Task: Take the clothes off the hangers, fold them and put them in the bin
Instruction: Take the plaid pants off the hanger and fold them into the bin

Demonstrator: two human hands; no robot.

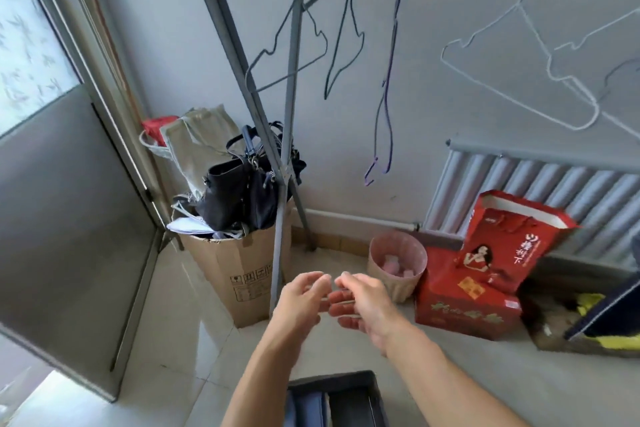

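The bin (pixel 334 399), a dark open container with folded dark fabric inside, sits on the floor directly below the hands, between the two forearms at the bottom edge of the view. The left hand (pixel 304 298) and the right hand (pixel 360 302) meet in front of the body, fingertips nearly touching, fingers loosely bent and holding nothing. Above and beyond them every hanger on the rack (pixel 239 55) hangs bare: I count two dark wire hangers (pixel 287 55), one purple hanger (pixel 384 121) and at least two white hangers (pixel 519 69) off to the right, more perhaps cut off by the frame. No garment shows on any of them, so the work looks finished or close to it; the next move would call for checking that nothing is left outside the view. Beyond the left hand stands one cardboard box (pixel 239 274) stuffed with bags; beyond the right are one pink basket (pixel 396 267) and red gift boxes (pixel 467 302).
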